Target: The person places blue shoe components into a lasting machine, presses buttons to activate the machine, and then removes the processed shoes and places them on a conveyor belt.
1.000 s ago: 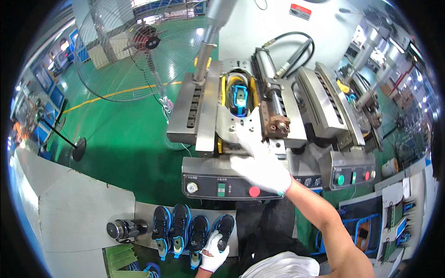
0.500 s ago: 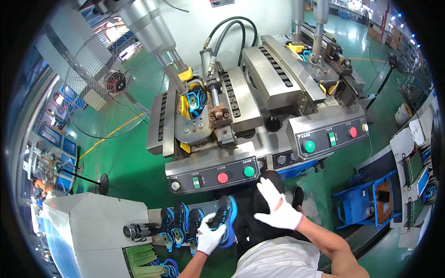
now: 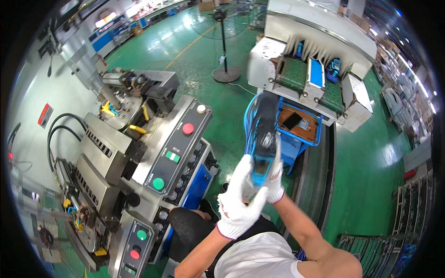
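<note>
Sneaker [image 3: 265, 127], one: black upper, bright blue edging along the sole on its left side, blue trim at the heel; finer detail blurred. Location: centre of the frame, held in the air, toe toward the top, heel toward the bottom.

Hands, two, in white knit gloves, close together and clamped on the sneaker's heel end: left hand [image 3: 240, 201] at its left and below, right hand [image 3: 276, 183] along its right side, partly hidden.

Labels: one red-and-white sticker [image 3: 45, 116] on the pale machine housing, upper left. Small captions line the black control panel [image 3: 174, 150], left of centre; too small to read. Its fittings: red button [image 3: 187, 128], green button [image 3: 158, 184], green switch, white knob. A second control panel [image 3: 132, 248] sits at the lower left.

Surroundings: steel pressing machine [image 3: 99, 148] with yellow-tipped parts, left; conveyor [image 3: 293, 74] with green perforated belts and a pale bristle curtain, upper right, carrying a second black-and-blue shoe [image 3: 333, 69]. Below it, a blue-framed stand [image 3: 319, 132] with a wood-brown top bearing a dark phone [image 3: 292, 121]. Pedestal fan [image 3: 225, 55], top centre. Racks [image 3: 403, 208], lower right. Floor [image 3: 361, 171]: glossy green, yellow line near the top.
</note>
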`<action>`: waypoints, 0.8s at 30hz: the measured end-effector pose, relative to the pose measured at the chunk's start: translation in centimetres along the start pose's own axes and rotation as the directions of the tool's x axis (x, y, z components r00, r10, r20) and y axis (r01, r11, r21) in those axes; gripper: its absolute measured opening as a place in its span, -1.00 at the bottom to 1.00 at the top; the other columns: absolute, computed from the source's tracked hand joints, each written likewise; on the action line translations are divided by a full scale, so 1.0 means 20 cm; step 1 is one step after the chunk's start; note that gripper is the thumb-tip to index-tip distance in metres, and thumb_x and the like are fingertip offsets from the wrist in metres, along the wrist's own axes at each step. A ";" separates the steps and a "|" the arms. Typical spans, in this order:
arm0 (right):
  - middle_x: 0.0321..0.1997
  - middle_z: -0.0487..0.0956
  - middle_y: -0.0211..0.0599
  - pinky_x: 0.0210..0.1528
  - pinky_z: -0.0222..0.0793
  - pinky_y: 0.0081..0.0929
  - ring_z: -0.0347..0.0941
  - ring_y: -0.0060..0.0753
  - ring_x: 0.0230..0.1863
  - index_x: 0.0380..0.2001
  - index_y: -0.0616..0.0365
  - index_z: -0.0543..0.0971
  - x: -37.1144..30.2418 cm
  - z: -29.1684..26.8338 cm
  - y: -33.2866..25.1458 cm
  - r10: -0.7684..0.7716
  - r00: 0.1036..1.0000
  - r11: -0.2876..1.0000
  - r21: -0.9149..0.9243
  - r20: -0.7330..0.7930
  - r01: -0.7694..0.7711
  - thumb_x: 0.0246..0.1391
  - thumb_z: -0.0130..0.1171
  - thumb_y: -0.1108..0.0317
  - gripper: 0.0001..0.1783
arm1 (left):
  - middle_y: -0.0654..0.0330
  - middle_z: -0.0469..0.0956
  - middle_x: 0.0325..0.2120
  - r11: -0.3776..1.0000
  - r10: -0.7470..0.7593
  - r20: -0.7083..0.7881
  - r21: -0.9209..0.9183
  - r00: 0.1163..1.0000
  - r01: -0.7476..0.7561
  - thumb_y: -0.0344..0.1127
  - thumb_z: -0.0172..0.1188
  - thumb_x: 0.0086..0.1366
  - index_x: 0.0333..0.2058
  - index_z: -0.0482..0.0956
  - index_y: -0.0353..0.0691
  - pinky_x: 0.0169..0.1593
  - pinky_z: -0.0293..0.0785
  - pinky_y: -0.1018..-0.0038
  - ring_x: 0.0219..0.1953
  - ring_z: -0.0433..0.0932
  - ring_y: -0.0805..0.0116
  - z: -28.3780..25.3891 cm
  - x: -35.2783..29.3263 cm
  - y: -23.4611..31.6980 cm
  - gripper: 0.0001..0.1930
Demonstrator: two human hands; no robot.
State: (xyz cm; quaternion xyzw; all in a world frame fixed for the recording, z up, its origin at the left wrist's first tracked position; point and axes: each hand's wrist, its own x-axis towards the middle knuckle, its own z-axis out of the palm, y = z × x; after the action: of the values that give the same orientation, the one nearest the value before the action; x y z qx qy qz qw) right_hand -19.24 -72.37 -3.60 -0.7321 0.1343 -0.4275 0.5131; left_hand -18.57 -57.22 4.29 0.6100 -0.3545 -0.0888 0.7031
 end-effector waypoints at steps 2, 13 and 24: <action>0.32 0.43 0.28 0.34 0.42 -0.16 0.49 0.08 0.28 0.53 0.30 0.03 0.40 -0.12 0.01 -0.115 0.979 0.991 -0.086 -0.168 0.102 -0.07 0.49 0.26 0.18 | -0.18 0.34 0.38 0.949 0.167 0.235 0.225 0.957 -0.221 -0.58 0.33 0.25 0.38 0.30 -0.39 0.40 0.38 0.22 0.42 0.38 0.00 0.04 0.06 0.06 -0.28; 0.18 0.65 0.10 0.16 0.52 -0.12 0.64 0.07 0.11 0.07 0.19 0.70 2.09 -0.66 1.24 0.422 0.863 0.450 -0.761 -0.279 -0.466 -0.03 0.31 -0.49 -0.06 | -0.13 0.54 0.20 0.686 -0.569 -0.058 0.518 0.820 0.512 -0.40 0.39 0.29 0.25 0.48 -0.34 0.28 0.49 0.26 0.24 0.57 -0.01 -0.22 -0.66 -0.43 -0.44; 0.13 0.65 0.13 0.16 0.52 -0.30 0.64 -0.16 0.06 0.19 0.43 0.53 1.55 -0.61 1.35 -0.029 1.000 0.614 -0.789 -0.009 0.011 0.31 0.23 -0.21 -0.19 | 0.11 0.69 -0.23 0.335 -0.512 -0.772 0.223 0.376 0.915 -0.30 0.24 0.43 -0.13 0.68 -0.28 -0.10 0.60 0.30 -0.20 0.69 0.22 -0.70 -1.27 -0.16 -0.82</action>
State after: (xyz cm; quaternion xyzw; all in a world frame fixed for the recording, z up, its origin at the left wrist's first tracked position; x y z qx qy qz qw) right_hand -3.47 -111.53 -10.57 -0.8800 0.3056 -0.3384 0.1331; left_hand -27.73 -32.60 -8.64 0.8914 0.2000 -0.0956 0.3953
